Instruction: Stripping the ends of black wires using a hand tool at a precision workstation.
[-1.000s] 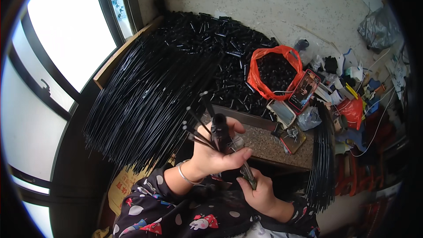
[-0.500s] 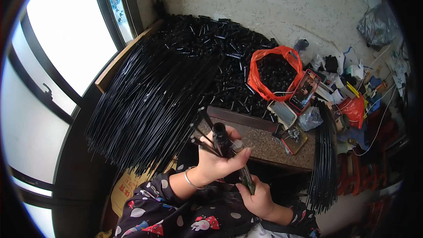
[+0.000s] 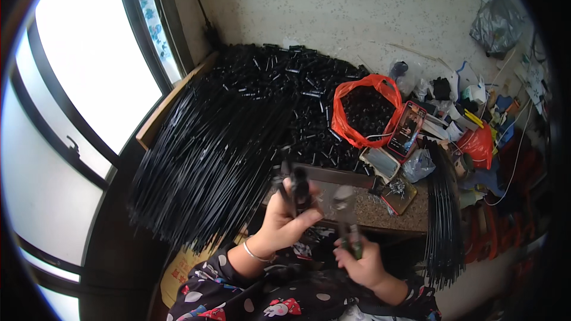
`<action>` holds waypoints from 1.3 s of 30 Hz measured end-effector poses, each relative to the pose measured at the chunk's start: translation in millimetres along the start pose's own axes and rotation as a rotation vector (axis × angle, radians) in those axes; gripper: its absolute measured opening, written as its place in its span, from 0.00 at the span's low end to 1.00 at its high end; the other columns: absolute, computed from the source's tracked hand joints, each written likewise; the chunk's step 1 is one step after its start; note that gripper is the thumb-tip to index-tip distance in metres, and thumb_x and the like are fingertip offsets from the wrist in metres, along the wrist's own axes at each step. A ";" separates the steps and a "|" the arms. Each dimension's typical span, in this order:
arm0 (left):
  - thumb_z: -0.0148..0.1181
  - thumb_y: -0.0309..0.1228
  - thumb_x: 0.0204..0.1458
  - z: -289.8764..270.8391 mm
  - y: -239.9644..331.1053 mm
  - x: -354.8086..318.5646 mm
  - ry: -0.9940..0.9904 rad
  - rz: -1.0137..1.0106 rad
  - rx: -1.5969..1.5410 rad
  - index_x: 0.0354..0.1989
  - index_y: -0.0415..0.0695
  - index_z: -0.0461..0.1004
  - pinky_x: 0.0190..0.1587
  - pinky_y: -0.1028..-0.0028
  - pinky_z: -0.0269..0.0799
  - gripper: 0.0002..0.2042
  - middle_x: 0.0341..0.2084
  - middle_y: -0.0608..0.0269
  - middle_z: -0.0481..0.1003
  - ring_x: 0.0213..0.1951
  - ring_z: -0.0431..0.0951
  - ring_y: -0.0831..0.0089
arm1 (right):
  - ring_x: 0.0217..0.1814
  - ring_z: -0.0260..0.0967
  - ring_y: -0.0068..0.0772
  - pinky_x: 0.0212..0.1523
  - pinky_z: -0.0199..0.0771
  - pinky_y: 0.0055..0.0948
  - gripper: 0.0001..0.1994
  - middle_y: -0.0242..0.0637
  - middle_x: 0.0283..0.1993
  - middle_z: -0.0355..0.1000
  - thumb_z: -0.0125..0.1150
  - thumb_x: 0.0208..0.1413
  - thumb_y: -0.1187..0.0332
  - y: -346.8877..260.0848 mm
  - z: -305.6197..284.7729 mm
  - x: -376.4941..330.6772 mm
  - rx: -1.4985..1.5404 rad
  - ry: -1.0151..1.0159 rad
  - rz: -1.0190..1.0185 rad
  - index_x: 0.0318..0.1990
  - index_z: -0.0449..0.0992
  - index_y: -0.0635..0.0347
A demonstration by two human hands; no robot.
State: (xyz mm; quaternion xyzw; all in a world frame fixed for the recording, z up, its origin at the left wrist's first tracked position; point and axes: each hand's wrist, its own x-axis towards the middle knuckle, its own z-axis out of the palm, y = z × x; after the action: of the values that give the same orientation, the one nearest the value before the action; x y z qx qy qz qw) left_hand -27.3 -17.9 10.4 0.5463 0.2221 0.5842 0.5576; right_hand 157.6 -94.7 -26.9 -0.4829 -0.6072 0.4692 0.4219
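Many long black rods (image 3: 202, 160) lie in a big pile on the left, fanned out over the table edge. Next to them, the left hand (image 3: 284, 221) is curled tight around a small bunch of black rods (image 3: 295, 187) that stick up. Just to the right, the right hand (image 3: 361, 261) is closed around a tool (image 3: 347, 220), maybe pliers, but it is blurry. Behind sit lots of short black tubes (image 3: 297, 83), then an orange bag (image 3: 364, 110) full of them, with a phone (image 3: 407, 128) beside it.
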 end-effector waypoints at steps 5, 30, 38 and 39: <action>0.59 0.21 0.46 -1.7 -3.4 0.2 -0.331 -0.027 0.013 0.33 0.41 0.59 0.34 0.75 0.68 0.12 0.21 0.58 0.69 0.24 0.70 0.73 | 0.29 0.67 0.20 0.26 0.66 0.18 0.06 0.36 0.32 0.71 0.54 0.51 0.79 -41.5 -16.4 33.7 0.172 0.095 -0.209 0.38 0.67 0.68; 0.63 0.48 0.43 -27.7 -16.7 5.3 -0.165 0.047 -0.098 0.30 0.42 0.60 0.20 0.80 0.61 0.23 0.13 0.67 0.62 0.16 0.62 0.80 | 0.52 0.59 0.29 0.45 0.65 0.26 0.12 0.37 0.46 0.64 0.62 0.43 0.73 -9.8 -36.7 31.4 0.434 -0.098 0.026 0.38 0.70 0.63; 0.59 0.55 0.43 -21.0 -12.2 3.0 0.010 -0.024 -0.040 0.31 0.39 0.60 0.18 0.82 0.60 0.28 0.11 0.72 0.60 0.14 0.60 0.84 | 0.55 0.53 0.44 0.53 0.45 0.50 0.10 0.21 0.46 0.63 0.64 0.30 0.68 -50.7 -55.5 25.7 -1.268 0.202 -0.864 0.26 0.75 0.57; 0.59 0.55 0.43 -21.8 -12.8 3.1 0.014 -0.025 -0.040 0.31 0.39 0.60 0.18 0.82 0.60 0.28 0.11 0.72 0.60 0.14 0.60 0.84 | 0.54 0.55 0.44 0.51 0.50 0.49 0.11 0.24 0.46 0.63 0.64 0.30 0.70 -51.5 -57.1 26.5 -1.332 0.223 -0.943 0.27 0.76 0.57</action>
State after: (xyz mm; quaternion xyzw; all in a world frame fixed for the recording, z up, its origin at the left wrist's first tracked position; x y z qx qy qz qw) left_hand -40.7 -4.0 -6.1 0.5280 0.2210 0.5852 0.5744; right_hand 198.2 -64.2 36.6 -0.3699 -0.8519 -0.2665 0.2576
